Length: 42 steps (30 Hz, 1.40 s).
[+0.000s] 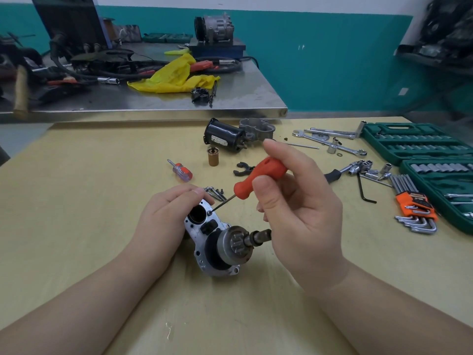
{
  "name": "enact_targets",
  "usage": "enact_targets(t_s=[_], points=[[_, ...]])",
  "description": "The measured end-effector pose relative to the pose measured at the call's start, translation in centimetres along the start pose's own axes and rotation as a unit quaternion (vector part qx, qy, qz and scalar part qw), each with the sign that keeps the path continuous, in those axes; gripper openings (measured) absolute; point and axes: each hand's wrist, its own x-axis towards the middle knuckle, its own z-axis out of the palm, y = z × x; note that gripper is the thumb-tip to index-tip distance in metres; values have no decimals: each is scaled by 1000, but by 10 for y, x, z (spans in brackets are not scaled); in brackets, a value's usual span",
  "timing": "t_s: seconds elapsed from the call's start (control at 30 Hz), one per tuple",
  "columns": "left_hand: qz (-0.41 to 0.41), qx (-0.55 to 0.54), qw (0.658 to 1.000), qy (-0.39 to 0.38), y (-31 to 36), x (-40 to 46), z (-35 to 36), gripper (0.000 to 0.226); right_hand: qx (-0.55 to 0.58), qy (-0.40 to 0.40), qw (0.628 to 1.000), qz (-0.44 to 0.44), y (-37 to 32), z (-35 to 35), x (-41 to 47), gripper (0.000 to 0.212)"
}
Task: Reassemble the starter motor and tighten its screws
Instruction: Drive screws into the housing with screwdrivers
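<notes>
Cast metal, heavy and rigid, the motor housing (204, 242) lies on the bench (102, 175), left hand (163, 216) gripping its rim, a sound hold, while right hand (294, 201) fingers pinch the screwdriver (258, 178) on a screw (210, 212).

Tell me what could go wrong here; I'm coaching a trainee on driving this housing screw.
The orange screwdriver meets the screw at a slant, so its tip may slip out and chew the head. The left hand grips the motor housing right beside that tip, so a slip could jab a finger. The loose screws behind could get knocked away.
</notes>
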Motion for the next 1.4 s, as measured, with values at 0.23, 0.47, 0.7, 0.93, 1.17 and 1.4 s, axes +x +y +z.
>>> enact_targets(t_s=[0.23,0.47,0.7,0.93,1.17,1.4], points=[[2,8,1000,-3,-1,0,-1,26,8,-6,1000,2,3,-1,-4,45],[1,0,1000,-7,-1,1,-1,31,23,-28,999,-10,3,-2,-2,41],[-1,-1,1000,-5,-1,0,0,30,12,-25,1000,-9,0,-1,-1,35],[-2,-8,1000,-8,0,0,-1,29,11,-26,1000,-10,-1,-1,-3,46],[0,4,1000,3,-4,2,-1,24,-5,-21,1000,-13,0,-1,-1,35],[5,6,1000,10,0,0,0,25,7,-9,1000,5,-1,0,-1,36]])
